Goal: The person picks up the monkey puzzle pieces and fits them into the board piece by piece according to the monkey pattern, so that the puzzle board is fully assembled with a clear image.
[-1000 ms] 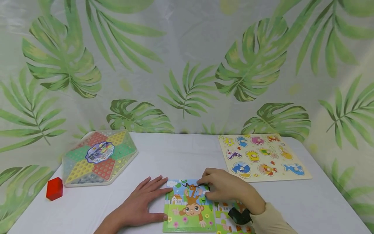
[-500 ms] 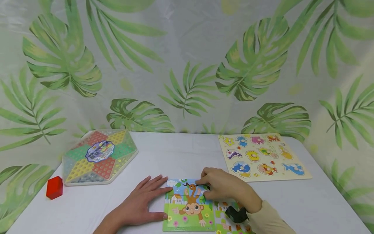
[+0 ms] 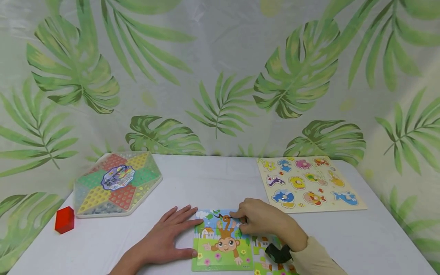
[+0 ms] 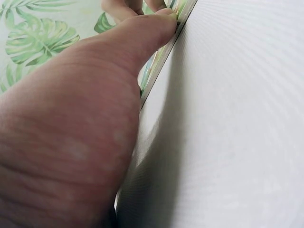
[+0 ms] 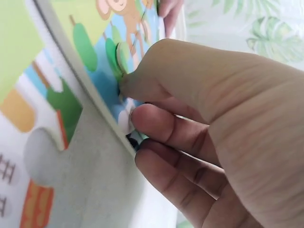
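Observation:
A square jigsaw puzzle board (image 3: 223, 269) with a monkey picture lies flat at the front middle of the table. My left hand (image 3: 165, 237) rests along its left side, fingers spread and straight, the thumb touching the lower left edge. At the board's upper right corner my right hand (image 3: 262, 218) has curled fingers and pinches a puzzle piece (image 5: 124, 57), mostly hidden by the hand. In the right wrist view the green rounded edge of that piece stands slightly proud of the board. The left wrist view shows the left thumb (image 4: 152, 33) against the board's edge.
Right of the board lies another colourful puzzle picture (image 3: 258, 264), partly under the right wrist and its black camera (image 3: 277, 253). A knobbed sea-animal board (image 3: 326, 196) lies back right. A hexagonal Chinese checkers box (image 3: 144, 177) and a red block (image 3: 64, 220) stand at left.
The dark gap beside the right fingers at the board's upper right has shrunk as the piece has settled lower. The right hand has shifted slightly left; the left hand stays put.

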Demonstrator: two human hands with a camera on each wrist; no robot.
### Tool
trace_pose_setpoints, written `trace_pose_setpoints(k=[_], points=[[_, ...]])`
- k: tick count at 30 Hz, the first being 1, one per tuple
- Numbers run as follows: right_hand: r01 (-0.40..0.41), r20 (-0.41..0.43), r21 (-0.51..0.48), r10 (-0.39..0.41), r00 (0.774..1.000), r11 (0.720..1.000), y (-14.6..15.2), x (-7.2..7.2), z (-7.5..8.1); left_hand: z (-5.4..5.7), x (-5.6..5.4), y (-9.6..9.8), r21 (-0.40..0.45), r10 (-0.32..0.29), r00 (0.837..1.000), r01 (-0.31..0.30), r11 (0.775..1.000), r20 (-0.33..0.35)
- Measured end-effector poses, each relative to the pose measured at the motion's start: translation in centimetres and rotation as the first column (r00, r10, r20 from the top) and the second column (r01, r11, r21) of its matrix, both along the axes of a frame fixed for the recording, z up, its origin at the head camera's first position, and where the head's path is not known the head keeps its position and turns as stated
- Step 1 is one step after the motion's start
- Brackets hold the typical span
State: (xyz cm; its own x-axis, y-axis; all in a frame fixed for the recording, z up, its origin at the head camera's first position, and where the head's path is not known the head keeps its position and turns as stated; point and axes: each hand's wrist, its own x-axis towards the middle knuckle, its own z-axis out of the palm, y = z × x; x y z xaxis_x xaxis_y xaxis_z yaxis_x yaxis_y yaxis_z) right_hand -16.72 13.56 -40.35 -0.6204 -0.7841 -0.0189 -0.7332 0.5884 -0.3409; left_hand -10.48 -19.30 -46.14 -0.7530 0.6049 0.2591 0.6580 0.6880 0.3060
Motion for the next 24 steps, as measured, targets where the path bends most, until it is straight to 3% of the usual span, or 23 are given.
trace_pose_setpoints(k=[10, 15, 24], points=[[-0.025, -0.032, -0.001, 0.025, 0.999, 1.000, 0.7, 0.2, 0.0, 0.0, 0.0, 0.0, 0.007, -0.002, 1.000, 0.002, 1.000, 0.007], [0.005, -0.036, 0.015, -0.004, 0.999, 1.000, 1.1, 0.3, -0.2, -0.1, -0.1, -0.1, 0.002, 0.001, 1.000, -0.001, 1.000, 0.011], [0.077, 0.122, -0.037, -0.072, 0.990, 0.996, 3.1, 1.2, 0.5, -0.1, 0.0, 0.0, 0.008, 0.005, 0.999, -0.005, 1.000, 0.035]])
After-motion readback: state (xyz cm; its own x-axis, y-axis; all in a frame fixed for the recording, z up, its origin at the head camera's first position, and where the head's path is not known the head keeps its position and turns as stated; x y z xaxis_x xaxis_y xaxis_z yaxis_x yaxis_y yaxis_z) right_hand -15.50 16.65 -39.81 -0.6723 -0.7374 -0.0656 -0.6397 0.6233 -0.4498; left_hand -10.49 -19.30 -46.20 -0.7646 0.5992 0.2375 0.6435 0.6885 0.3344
